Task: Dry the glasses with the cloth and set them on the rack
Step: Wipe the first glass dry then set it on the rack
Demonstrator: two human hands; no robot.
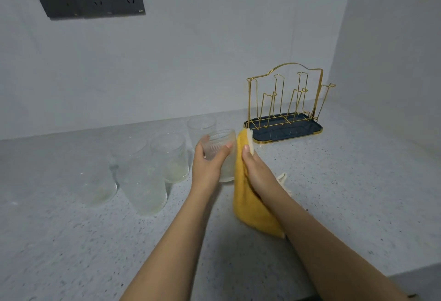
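Open countertop [358, 193] lies between the hands and the rack [286, 109]; nothing stands there. Rack pegs are bare, approachable from front and above. Side wall [393, 61] crowds its right. Standing glasses [143, 169] block the left.

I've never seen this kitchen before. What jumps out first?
The bright yellow cloth in the right hand, pressed against a ribbed glass held by the left hand at centre. Behind to the right stands an empty gold wire rack; more clear glasses cluster on the left of the speckled counter.
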